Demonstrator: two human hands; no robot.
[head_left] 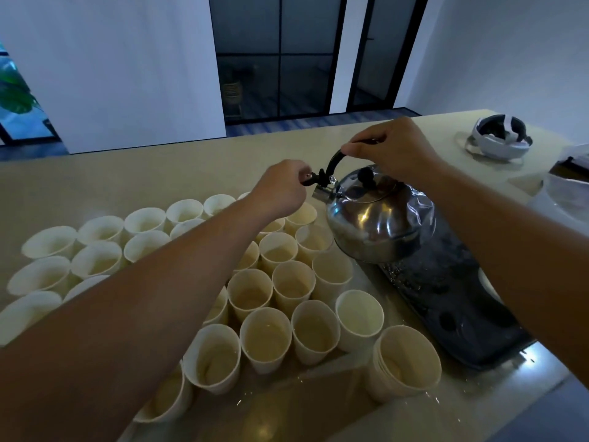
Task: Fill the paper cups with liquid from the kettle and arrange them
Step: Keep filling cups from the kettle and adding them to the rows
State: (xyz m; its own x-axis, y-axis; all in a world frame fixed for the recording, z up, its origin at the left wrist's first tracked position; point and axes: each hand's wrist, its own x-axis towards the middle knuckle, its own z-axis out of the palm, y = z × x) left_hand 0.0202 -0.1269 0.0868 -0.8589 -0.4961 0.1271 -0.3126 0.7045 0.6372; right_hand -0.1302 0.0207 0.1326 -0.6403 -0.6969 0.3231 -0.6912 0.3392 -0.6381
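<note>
Far left, past the bench (111, 173): a green plant (14, 94) by a window, then a white wall panel (111, 68).

On the bench, left to centre: paper cups (266, 338) packed rim to rim in rows, most upright, many showing pale liquid in the bottom. How full each one is, you cannot tell. Your left forearm crosses over the cups and hides several.

Your left hand (280, 189) is up above the far cups, fingers curled, pinching the small black cap at the tip of the spout (314, 180). Whether the cap is lifted or closed is unclear.

Just right of it: the steel kettle (376, 221), held off the bench and tilted with the spout toward the cups. Its base hangs over the edge of the cup group and the near end of a dark tray (446, 298). The lid with its black knob (366, 177) is on.

Your right hand (392, 148) is wrapped around the top of the black handle (334, 161), carrying the kettle.

Front right: a stack of nested cups (408, 362) stands apart from the rows, beside the wet tray. Water drops speckle the bench around it.

Far right, at the back: a white and dark headset (497, 138) lies on the bench, well apart from the cups. At the right edge there are clear plastic items, too blurred to name.
</note>
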